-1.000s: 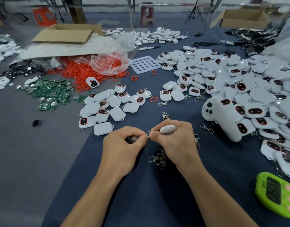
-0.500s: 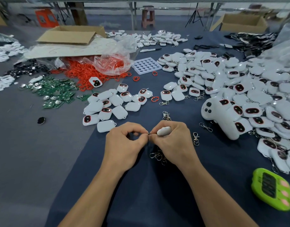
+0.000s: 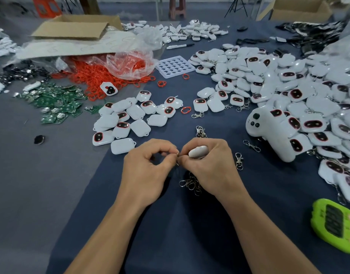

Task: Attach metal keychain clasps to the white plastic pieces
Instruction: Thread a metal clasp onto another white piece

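Bench draped in grey and dark blue cloth. Heap of white pieces fills the right side up to the right edge, many with a dark, red-rimmed window showing. Cardboard box at the far-left corner; red rings spill from a clear bag just in front of it. Green boards lie toward the left edge. Cluster of white pieces sits left of centre, apart from the heap. White controller lies against the heap's near-left flank. Left hand and right hand meet mid-bench, toward the near edge. Green timer near the near-right corner. White hole tray between rings and heap. Right-hand fingers are curled round one piece, its rounded top showing above the knuckles. Loose clasps bunch on the cloth, partly under the right hand; more lie beyond and to the right of it. Left thumb and forefinger pinch a small metal ring, which touches the right fingertips; cannot tell whether it is threaded onto the piece.
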A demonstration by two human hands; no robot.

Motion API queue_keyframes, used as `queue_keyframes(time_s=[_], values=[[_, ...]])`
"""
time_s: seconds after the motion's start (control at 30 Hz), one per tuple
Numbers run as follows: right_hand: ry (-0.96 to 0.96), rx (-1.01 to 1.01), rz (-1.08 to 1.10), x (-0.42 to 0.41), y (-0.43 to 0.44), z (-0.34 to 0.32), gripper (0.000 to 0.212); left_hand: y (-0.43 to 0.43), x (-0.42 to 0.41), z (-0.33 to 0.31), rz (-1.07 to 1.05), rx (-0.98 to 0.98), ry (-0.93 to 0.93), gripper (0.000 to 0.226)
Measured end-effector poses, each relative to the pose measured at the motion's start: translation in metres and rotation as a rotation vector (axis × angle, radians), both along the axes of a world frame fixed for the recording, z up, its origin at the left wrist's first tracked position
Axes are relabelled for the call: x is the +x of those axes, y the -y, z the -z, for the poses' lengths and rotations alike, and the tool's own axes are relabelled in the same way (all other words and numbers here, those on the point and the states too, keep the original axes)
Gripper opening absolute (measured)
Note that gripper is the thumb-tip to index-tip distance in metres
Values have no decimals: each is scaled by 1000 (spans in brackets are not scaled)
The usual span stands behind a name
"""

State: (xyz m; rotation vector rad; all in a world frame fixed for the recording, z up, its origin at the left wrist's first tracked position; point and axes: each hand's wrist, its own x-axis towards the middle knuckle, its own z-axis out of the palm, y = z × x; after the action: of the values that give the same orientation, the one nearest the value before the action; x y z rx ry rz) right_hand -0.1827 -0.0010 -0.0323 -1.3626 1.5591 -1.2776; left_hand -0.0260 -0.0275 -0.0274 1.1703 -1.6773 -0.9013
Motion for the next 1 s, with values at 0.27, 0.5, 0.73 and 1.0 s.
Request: queue_keyframes(time_s=[0.27, 0.5, 0.73, 1.0], values=[[38, -26, -9, -1, 0, 0, 15, 0, 2, 1, -11, -9, 37, 28], [11, -106, -29, 0, -3, -3, 11, 0, 3, 0, -34, 40, 27, 30], [-65, -127, 13, 2, -6, -5, 18, 2, 3, 0, -33, 24, 21, 34], [-163, -184, 109, 4, -9, -5, 21, -4, 0, -1, -92, -222, 137, 35]])
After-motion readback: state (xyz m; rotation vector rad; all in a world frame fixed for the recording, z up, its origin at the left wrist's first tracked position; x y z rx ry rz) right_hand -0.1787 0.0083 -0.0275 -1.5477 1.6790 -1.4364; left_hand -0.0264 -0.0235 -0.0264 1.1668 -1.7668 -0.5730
